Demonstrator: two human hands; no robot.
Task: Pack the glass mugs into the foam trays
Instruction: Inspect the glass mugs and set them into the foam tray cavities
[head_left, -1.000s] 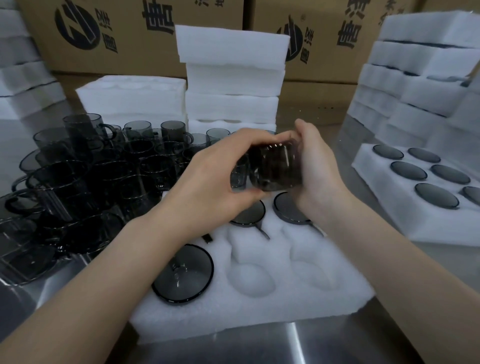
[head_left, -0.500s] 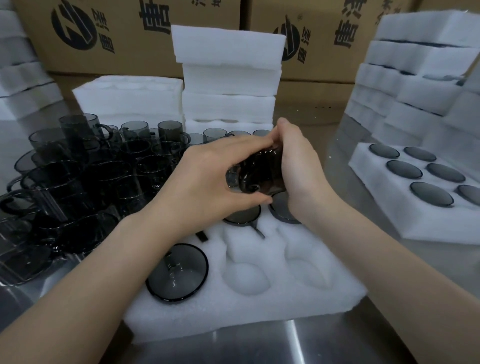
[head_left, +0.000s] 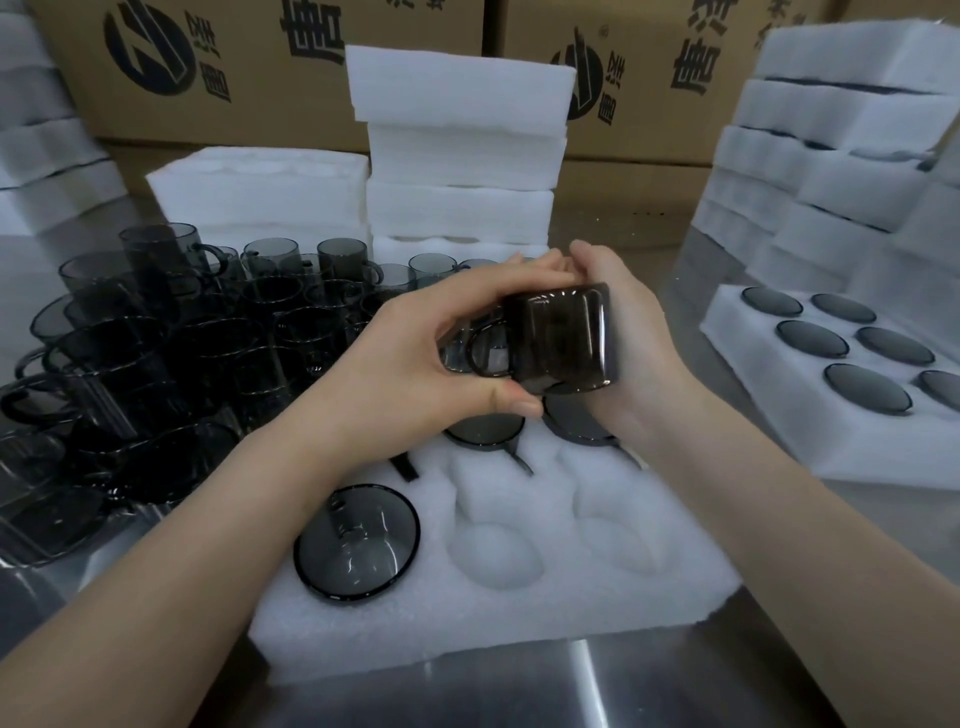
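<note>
A smoky dark glass mug with a loop handle is held in the air between both hands, tipped onto its side above the far half of a white foam tray with round pockets. The left hand has its grip around the handle end, thumb beneath and fingers curled over the top. The right hand cups and grasps the opposite side of the mug, its fingertips meeting the left hand's above the glass. Three grey glass mugs sit sunk in the tray's pockets: one at the near left and two in the far row, partly hidden under the hands. The tray lies on a brushed steel surface. A crowd of loose dark glass mugs stands to the left. Stacked white foam blocks rise behind, in front of printed brown cardboard boxes. A filled foam tray lies to the right.
</note>
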